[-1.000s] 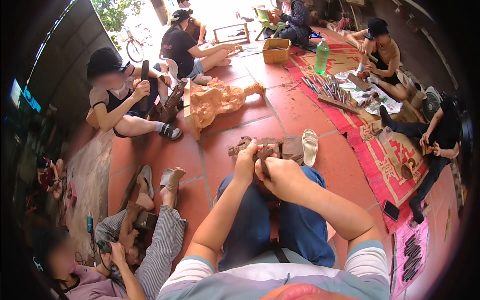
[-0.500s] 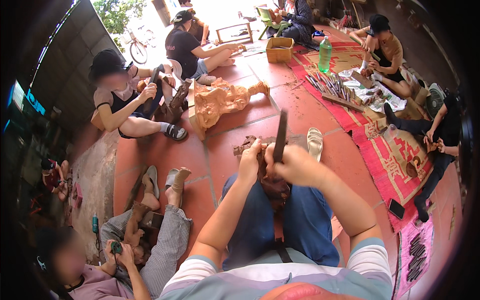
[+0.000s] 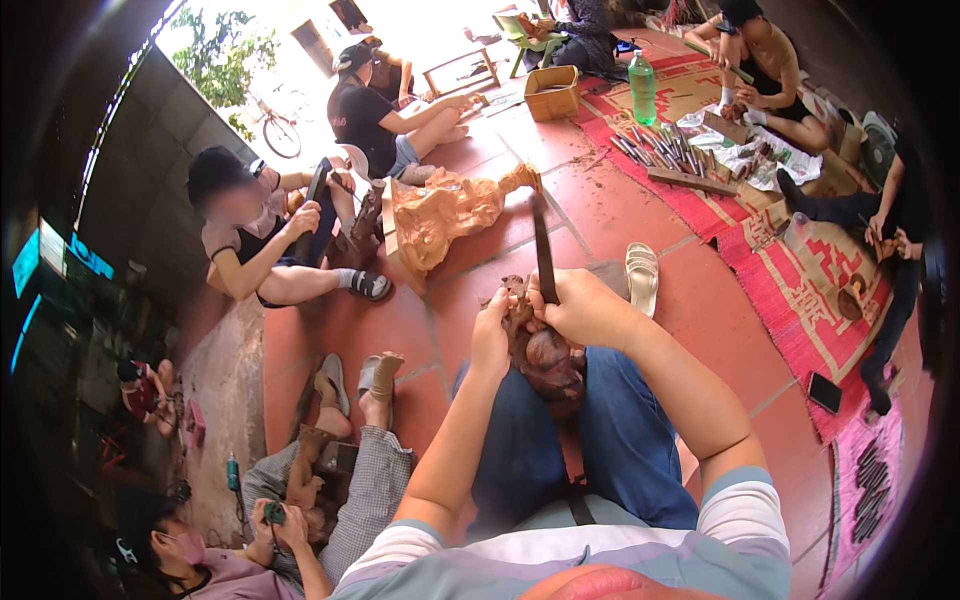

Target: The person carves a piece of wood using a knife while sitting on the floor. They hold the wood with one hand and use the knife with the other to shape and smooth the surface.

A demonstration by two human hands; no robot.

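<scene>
A dark brown carved wooden figure (image 3: 550, 365) rests between my knees, its narrower top pointing away from me. My left hand (image 3: 490, 338) is closed around the upper left side of the carving. My right hand (image 3: 578, 312) is closed on a long, flat dark bar (image 3: 543, 250), which sticks up and away from the fist. That fist sits against the carving's upper right side. Whether the right fingers also pinch a smaller tool is hidden, and the bar's lower end is covered by the hand.
Beyond my hands a large orange-brown carved statue (image 3: 440, 215) lies on red tiles. Several carving tools (image 3: 660, 150) lie on a red mat (image 3: 740, 270) at right, near a green bottle (image 3: 643, 90). A sandal (image 3: 642, 280) and a phone (image 3: 825, 393) lie on the right. Several people sit around.
My right hand, blurred before, is now sharp and lower against the carving. The bar leans more to the left. The carving has turned in my left hand, and the whole view has shifted slightly.
</scene>
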